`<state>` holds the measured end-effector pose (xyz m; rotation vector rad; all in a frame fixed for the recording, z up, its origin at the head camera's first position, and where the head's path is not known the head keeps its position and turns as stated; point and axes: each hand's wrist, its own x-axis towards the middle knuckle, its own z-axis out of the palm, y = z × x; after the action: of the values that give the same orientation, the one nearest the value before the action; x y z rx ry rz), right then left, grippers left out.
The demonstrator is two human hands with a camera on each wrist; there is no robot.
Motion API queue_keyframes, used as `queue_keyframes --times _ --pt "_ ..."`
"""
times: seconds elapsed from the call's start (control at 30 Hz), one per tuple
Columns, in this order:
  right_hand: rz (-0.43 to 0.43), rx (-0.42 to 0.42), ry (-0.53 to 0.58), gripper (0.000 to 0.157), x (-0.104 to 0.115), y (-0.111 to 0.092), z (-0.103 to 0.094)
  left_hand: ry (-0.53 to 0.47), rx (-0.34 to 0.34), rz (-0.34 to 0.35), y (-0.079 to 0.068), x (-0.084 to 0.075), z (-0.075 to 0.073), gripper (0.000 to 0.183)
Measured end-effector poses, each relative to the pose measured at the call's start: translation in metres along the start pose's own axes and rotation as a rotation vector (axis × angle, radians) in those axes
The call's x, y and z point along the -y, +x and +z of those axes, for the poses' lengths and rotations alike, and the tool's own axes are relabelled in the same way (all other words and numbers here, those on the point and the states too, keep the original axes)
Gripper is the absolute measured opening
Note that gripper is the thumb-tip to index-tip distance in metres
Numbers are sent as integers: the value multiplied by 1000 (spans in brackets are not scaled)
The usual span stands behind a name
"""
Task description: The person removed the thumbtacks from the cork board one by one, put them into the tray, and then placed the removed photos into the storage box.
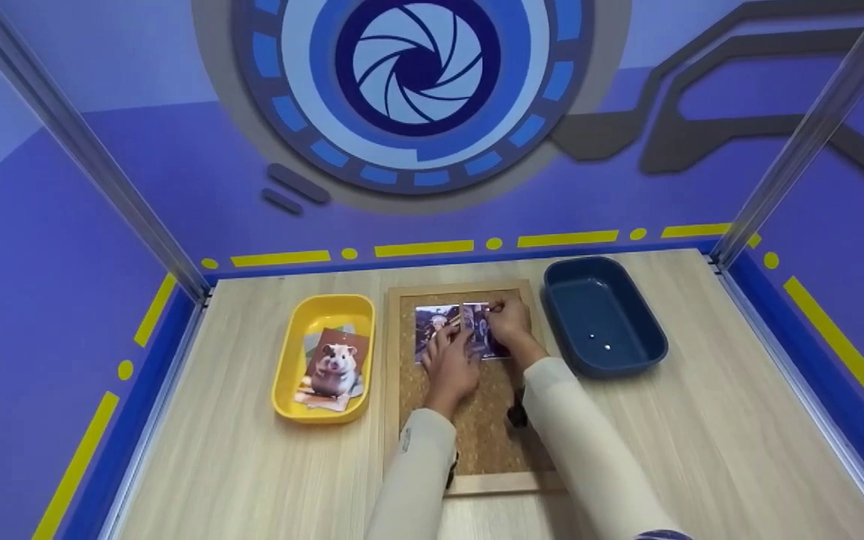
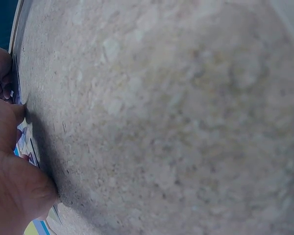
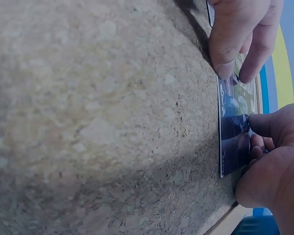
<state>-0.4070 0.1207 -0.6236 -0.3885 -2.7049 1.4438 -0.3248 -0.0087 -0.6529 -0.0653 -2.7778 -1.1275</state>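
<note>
Two photo cards lie side by side on a wood-framed cork board: the left photo and the right photo. My left hand rests its spread fingers on them near their shared edge. At the upper part of the right photo, my right hand has its thumb and fingertips together on what looks like a small pin, mostly hidden by the fingers. The right wrist view shows this right hand close against the dark photo card, with the left fingers pressing beside it.
Left of the board stands a yellow tray with several photo cards, a hamster photo on top. A dark blue tray at the right holds two small shiny pieces. Blue printed panels wall in the table.
</note>
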Motion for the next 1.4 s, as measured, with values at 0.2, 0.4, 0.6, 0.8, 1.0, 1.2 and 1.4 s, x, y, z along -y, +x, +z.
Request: queue_keyframes --times 0.2,0.4,0.6,0.8,1.0,1.2,1.4 --pt "17 21 -8 7 2 -1 0 5 11 -12 -1 -5 -6 44" --pt "36 35 0 8 0 0 2 13 27 -28 -2 -6 -7 44" --pt "11 21 -9 2 -3 1 4 18 32 -36 -2 -5 -6 45" --pt "17 28 -15 6 -3 3 4 19 51 -43 -3 -6 -9 46" --pt "-4 27 -12 4 -3 4 2 12 17 -19 -2 -6 -8 45" --pt "-54 41 -22 4 -3 3 -3 3 -1 -10 0 -2 -2 45" --pt "-90 78 -70 6 -6 4 -6 -11 14 -18 2 0 0 46"
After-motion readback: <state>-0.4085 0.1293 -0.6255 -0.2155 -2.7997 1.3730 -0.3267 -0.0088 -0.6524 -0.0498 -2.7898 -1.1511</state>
